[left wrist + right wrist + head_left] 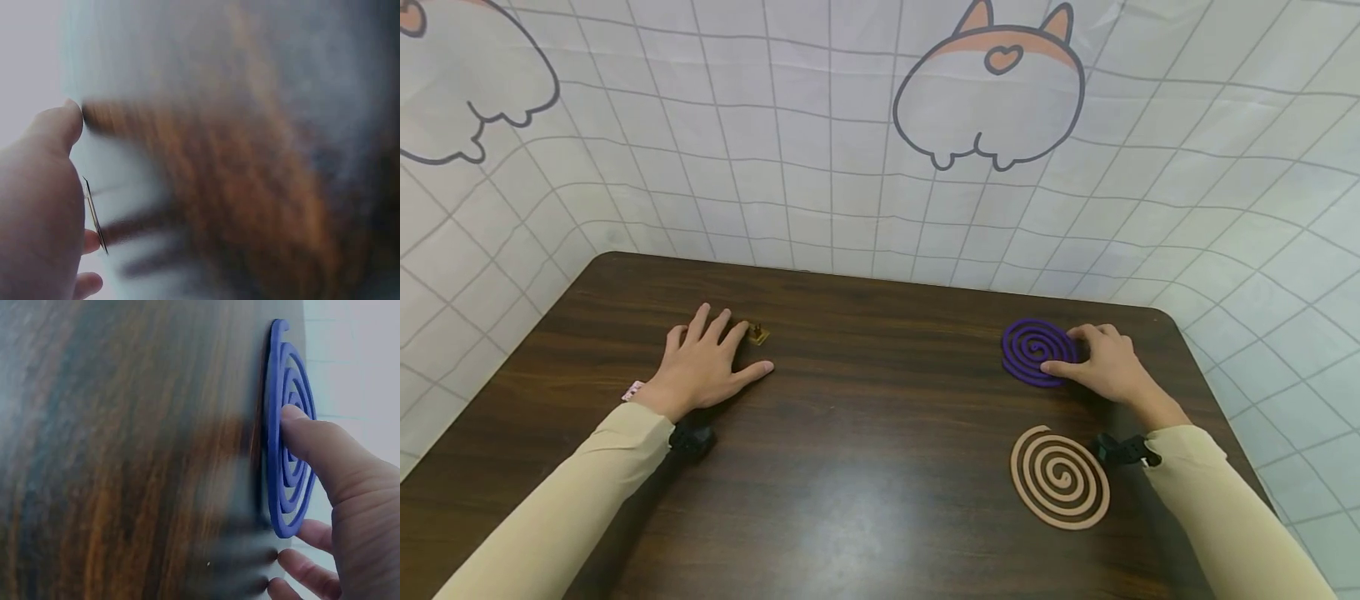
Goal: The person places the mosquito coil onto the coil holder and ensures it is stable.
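My left hand [698, 367] lies on the left part of the table with fingers spread. Its index fingertip is right beside a small gold-coloured metal stand [758, 335], seen nearly edge-on as a thin plate [95, 215] in the left wrist view. On the right, my right hand [1108, 364] holds a purple mosquito coil [1035, 349] by its right side. The right wrist view has the thumb on the face of the coil [273, 444], with other fingers around its edge. A tan mosquito coil [1062, 477] lies flat nearer to me.
The dark wooden table [850, 400] has rounded far corners. Behind it and along its sides hangs a white gridded cloth [820, 125] with cartoon animal prints. Dark bands with small devices [1123, 451] sit on both wrists.
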Motion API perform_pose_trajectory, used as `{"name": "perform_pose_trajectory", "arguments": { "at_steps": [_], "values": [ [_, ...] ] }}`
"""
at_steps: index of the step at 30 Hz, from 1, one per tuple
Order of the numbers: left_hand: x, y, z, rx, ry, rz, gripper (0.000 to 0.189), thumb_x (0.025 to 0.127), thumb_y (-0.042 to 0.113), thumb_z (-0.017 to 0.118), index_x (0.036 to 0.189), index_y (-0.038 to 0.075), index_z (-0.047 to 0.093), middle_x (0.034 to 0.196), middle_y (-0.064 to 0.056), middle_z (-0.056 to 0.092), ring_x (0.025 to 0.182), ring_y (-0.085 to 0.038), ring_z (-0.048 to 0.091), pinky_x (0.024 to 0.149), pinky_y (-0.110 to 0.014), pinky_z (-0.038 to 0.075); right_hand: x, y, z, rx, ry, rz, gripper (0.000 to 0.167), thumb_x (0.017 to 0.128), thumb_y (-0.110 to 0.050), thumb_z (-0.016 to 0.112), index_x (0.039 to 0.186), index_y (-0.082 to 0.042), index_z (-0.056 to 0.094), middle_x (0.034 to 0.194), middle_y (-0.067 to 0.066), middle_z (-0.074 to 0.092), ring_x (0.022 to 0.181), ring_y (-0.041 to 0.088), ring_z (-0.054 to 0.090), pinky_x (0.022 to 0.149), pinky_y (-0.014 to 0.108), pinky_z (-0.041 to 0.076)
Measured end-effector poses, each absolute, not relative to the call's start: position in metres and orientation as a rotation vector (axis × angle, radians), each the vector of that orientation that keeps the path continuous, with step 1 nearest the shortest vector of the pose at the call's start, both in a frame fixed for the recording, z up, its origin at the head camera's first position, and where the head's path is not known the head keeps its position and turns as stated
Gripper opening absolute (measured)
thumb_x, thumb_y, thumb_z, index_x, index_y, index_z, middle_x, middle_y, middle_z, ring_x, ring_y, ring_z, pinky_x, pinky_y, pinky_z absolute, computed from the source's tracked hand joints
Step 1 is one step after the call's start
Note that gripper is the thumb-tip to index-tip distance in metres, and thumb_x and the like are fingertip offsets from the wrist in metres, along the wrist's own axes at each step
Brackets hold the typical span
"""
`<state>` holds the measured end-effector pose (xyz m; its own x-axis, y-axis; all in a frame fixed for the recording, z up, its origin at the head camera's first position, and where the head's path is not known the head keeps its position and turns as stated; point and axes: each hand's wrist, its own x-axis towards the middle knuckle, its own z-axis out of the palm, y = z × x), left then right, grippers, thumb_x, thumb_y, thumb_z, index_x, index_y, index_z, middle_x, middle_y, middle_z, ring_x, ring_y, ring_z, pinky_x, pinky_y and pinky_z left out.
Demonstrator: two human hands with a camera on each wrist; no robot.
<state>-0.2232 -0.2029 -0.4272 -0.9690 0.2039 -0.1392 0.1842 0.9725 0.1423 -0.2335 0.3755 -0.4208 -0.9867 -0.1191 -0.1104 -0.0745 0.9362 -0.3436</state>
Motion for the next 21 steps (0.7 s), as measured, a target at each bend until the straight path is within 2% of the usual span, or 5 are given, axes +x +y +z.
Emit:
{"name": "perform_pose_trajectory", "arguments": {
  "at_steps": [5, 10, 21],
  "values": [
    [-0.218, -0.201, -0.423, 0.302, 2.969, 0.201, 0.095, 0.098, 0.076, 0.044, 0.162, 0.007, 0.033, 0.171, -0.027, 0.019, 0.161, -0.049, 0.001, 0.121, -0.074, 0.013, -0.234, 0.376, -0.419, -0.151, 2.950, -0.578, 0.091, 0.090, -0.055, 0.076, 0.145, 0.010, 0.045, 0.140, 0.039, 0.049, 0.131, 0.060, 0.041, 0.103, 0.074, 0.038],
    [-0.214, -0.201, -0.423, 0.315, 2.968, 0.193, 0.095, 0.098, 0.077, 0.043, 0.162, 0.006, 0.034, 0.171, -0.027, 0.019, 0.161, -0.049, 0.002, 0.120, -0.074, 0.013, -0.235, 0.375, -0.417, -0.137, 2.927, -0.611, 0.093, 0.089, -0.054, 0.077, 0.146, 0.009, 0.041, 0.139, 0.040, 0.052, 0.127, 0.058, 0.051, 0.101, 0.069, 0.044],
    [-0.207, -0.198, -0.426, 0.322, 2.985, 0.182, 0.096, 0.097, 0.076, 0.044, 0.161, 0.005, 0.035, 0.170, -0.025, 0.023, 0.161, -0.048, 0.005, 0.120, -0.073, 0.017, -0.230, 0.368, -0.413, -0.068, 2.855, -0.775, 0.094, 0.085, -0.050, 0.083, 0.149, -0.001, 0.034, 0.137, 0.033, 0.053, 0.120, 0.051, 0.057, 0.094, 0.061, 0.049]
  ]
}}
